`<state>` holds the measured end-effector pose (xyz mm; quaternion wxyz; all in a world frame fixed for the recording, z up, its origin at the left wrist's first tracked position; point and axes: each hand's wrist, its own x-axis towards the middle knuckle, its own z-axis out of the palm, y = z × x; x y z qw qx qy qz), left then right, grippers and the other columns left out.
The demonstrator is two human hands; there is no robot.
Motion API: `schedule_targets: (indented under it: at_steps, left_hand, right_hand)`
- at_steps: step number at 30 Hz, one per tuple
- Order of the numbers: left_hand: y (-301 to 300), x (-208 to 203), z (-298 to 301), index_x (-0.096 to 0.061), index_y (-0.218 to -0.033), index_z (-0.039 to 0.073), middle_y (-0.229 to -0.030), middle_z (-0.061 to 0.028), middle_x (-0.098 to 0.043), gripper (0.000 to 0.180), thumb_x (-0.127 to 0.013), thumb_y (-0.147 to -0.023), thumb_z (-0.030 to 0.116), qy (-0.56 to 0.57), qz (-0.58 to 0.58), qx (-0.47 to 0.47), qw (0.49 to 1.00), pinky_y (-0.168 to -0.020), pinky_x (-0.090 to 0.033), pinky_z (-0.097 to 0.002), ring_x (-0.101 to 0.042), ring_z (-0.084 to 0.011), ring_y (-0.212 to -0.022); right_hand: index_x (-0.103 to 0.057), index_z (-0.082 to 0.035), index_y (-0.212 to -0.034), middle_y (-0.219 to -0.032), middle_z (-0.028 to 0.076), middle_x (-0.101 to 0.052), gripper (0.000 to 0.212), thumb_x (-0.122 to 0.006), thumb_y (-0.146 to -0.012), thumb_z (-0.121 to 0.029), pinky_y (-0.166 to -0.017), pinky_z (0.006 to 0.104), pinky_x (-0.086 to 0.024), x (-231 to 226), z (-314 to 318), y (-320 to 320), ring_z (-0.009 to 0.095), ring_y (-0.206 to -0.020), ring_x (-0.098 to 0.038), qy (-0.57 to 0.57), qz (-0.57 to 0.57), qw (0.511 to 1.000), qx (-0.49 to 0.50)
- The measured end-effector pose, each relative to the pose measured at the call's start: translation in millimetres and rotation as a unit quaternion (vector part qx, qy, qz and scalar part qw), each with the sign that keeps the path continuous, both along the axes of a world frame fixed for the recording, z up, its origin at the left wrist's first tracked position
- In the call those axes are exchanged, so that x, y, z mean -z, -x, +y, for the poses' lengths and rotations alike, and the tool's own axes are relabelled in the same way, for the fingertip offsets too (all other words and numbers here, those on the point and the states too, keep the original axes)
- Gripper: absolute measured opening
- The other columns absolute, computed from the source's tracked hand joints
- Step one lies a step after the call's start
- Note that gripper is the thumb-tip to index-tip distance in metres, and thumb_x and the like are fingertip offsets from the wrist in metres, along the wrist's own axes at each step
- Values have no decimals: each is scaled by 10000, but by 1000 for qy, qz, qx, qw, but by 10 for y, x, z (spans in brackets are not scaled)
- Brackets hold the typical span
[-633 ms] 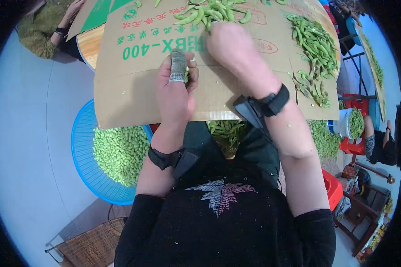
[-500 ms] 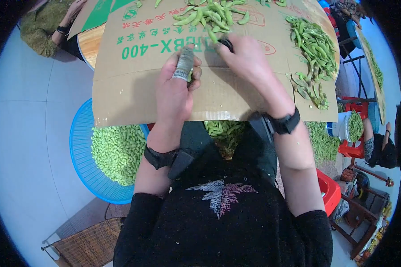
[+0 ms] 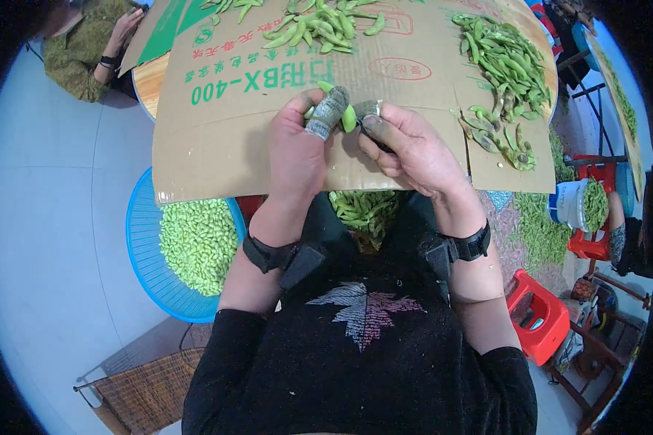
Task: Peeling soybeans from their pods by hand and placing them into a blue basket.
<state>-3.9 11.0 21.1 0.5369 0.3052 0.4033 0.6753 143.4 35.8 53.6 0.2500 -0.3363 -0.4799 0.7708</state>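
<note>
My left hand [image 3: 294,148] is closed over the cardboard sheet [image 3: 225,152], its thumb in a grey fabric cover [image 3: 328,114]. Its fingers grip a green bean pod [image 3: 349,119], which sticks out toward my other hand; more green shows at the fingertips. Close beside it on the right, my right hand [image 3: 413,148] is closed round a small black tool [image 3: 376,135], mostly hidden by the fingers. Farther off on the cardboard lies a pile of bean pods [image 3: 315,29]. A larger heap of green pods [image 3: 511,61] sits to the right, with browned pods and scraps [image 3: 500,138] nearer me.
A blue basket [image 3: 141,254] of shelled beans [image 3: 199,243] stands at my left. Pods [image 3: 363,214] lie between my legs below the cardboard edge. Right are a red stool [image 3: 537,319], pods on the floor and a white bucket [image 3: 569,206]. Another person's hand [image 3: 127,25] is at far left.
My right hand has come back from the far pile toward me and now meets my left hand. The left hand has shifted slightly right, with a pod now showing between the two.
</note>
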Motion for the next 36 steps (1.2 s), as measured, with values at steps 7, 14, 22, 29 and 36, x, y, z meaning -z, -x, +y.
schedule_targets:
  at_steps: [7, 14, 22, 29, 36]
  left_hand:
    - [-4, -19, -25, -589, -882, 60, -721, 50, -547, 45, -570, -856, 92, -27, 158, 23, 987, -497, -358, -170, -454, -8, -588]
    - [73, 1, 86, -581, -828, 91, -671, 41, -517, 109, -534, -873, 179, 86, -129, 171, 973, -462, -295, -176, -398, -22, -533]
    - [-85, 70, 103, -592, -902, 46, -807, 12, -585, 145, -601, -765, 0, 40, 222, 56, 973, -564, -421, -190, -529, -42, -686]
    - [-2, 62, 69, -560, -1098, 49, -813, 4, -584, 359, -532, -756, -55, 28, -12, 157, 987, -571, -428, -190, -546, -69, -674]
    - [-97, -7, -15, -452, -1238, 45, -767, -71, -565, 549, -665, -732, 40, -60, 470, 14, 881, -613, -459, -283, -544, -142, -669]
  right_hand:
    - [-494, -66, -763, -575, -47, -437, 177, -433, -913, -138, -397, 193, -271, 309, -31, 11, 26, -453, -350, -279, -98, 951, 93]
    - [-483, -4, -721, -556, 6, -479, 200, -464, -883, -120, -444, 283, -368, 167, -11, -45, 109, -477, -459, -70, -74, 992, 68]
    - [-526, -60, -725, -573, -58, -468, 183, -486, -884, -141, -413, 215, -298, 262, 62, -29, 47, -449, -386, -260, -174, 934, 171]
    - [-563, -13, -809, -604, 36, -541, 222, -523, -880, -219, -493, 266, -398, 260, 174, -155, 129, -525, -495, -164, -140, 969, 118]
    - [-578, 16, -857, -698, 206, -592, 352, -598, -821, -333, -609, 397, -460, 67, 196, 25, 367, -674, -581, -390, -317, 847, 176]
